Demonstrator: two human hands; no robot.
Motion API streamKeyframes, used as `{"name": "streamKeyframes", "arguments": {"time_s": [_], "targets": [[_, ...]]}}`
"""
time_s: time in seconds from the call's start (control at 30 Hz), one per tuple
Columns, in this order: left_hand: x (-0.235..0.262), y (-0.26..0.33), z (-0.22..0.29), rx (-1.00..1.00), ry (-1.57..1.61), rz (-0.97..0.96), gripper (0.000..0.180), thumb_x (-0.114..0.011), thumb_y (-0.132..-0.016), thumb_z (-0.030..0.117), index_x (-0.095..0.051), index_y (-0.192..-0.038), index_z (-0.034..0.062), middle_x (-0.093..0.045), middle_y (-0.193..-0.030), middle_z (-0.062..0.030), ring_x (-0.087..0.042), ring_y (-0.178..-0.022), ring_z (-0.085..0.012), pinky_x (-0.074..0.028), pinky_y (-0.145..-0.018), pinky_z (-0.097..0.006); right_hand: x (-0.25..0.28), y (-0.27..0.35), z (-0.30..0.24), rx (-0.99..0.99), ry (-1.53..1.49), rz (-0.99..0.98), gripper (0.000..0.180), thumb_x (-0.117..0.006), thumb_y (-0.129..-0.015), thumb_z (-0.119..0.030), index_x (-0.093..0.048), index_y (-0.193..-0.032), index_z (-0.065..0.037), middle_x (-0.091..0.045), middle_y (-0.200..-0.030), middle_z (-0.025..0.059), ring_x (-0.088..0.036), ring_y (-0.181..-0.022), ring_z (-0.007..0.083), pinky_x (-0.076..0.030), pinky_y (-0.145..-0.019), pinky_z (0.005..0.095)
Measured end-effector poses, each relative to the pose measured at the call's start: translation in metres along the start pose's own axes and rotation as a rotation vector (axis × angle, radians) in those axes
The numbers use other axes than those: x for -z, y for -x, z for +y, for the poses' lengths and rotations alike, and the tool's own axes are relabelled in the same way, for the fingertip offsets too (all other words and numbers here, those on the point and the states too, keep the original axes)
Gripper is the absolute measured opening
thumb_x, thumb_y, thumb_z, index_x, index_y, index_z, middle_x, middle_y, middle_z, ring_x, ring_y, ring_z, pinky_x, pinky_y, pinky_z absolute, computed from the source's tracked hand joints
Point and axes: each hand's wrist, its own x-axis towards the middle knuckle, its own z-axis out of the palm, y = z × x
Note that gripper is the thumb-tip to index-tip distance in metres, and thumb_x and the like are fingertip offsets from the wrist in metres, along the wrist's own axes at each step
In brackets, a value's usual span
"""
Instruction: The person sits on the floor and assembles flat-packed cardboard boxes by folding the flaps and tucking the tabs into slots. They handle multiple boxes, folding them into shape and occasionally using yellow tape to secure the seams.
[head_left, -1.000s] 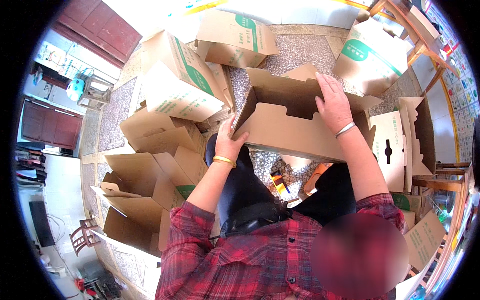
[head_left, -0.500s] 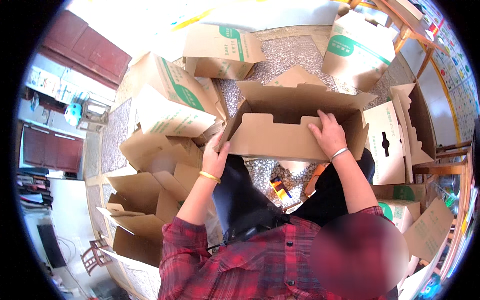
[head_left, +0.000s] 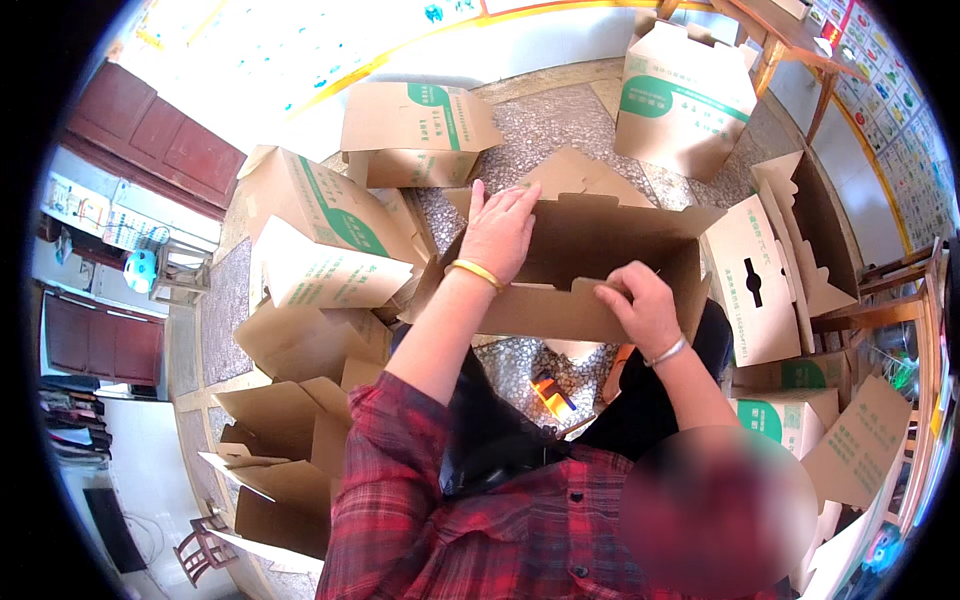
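Observation:
An open-topped brown cardboard box (head_left: 545, 315) stands across my knees, its dark inside facing up. My left hand (head_left: 497, 237), with a yellow bracelet at the wrist, reaches over the box's left part. Its fingers lie stretched out at the far flap. At the near side, my right hand (head_left: 642, 308), with a silver bangle, has its fingers curled round the edge of the notched near flap. That flap's lower part is folded out of sight. Between my legs on the floor lies a small yellow and dark-blue object (head_left: 553, 396).
Assembled boxes with green print stand ahead, such as one at the far right (head_left: 686, 105) and one at the far left (head_left: 420, 125). Open boxes (head_left: 285, 420) crowd my left side. A white-faced box with a slot (head_left: 752, 275) and wooden furniture (head_left: 880, 315) are on my right.
My left hand has gone from the box's left end to its far flap. My right hand's fingers have curled onto the near flap, which now leans inward. The view has shifted slightly.

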Motion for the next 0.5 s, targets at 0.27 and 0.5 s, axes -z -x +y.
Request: {"name": "streamKeyframes", "arguments": {"time_s": [0.27, 0.5], "targets": [[0.026, 0.005, -0.024, -0.041, 0.093, -0.164, 0.029, -0.053, -0.091, 0.025, -0.059, -0.118, 0.0149, -0.06, -0.116, -0.0042, -0.052, -0.115, -0.0208, -0.017, -0.112, -0.051, 0.008, 0.037, -0.02, 0.085, -0.136, -0.044, 0.011, -0.073, -0.074, -0.008, -0.063, -0.078, -0.004, -0.057, -0.074, 0.0096, -0.058, -0.063, 0.0262, -0.048, -0.056, 0.0327], [0.022, 0.009, -0.025, -0.054, 0.049, -0.067, 0.021, -0.063, -0.082, 0.014, -0.063, -0.103, 0.0149, -0.065, -0.102, -0.0004, -0.058, -0.101, -0.0186, -0.029, -0.104, -0.045, 0.011, 0.036, 0.0, -0.007, -0.32, 0.066, 0.018, -0.064, -0.084, -0.011, -0.06, -0.098, 0.0, -0.06, -0.101, 0.0159, -0.058, -0.096, 0.0282, -0.045, -0.085, 0.0341]]}}
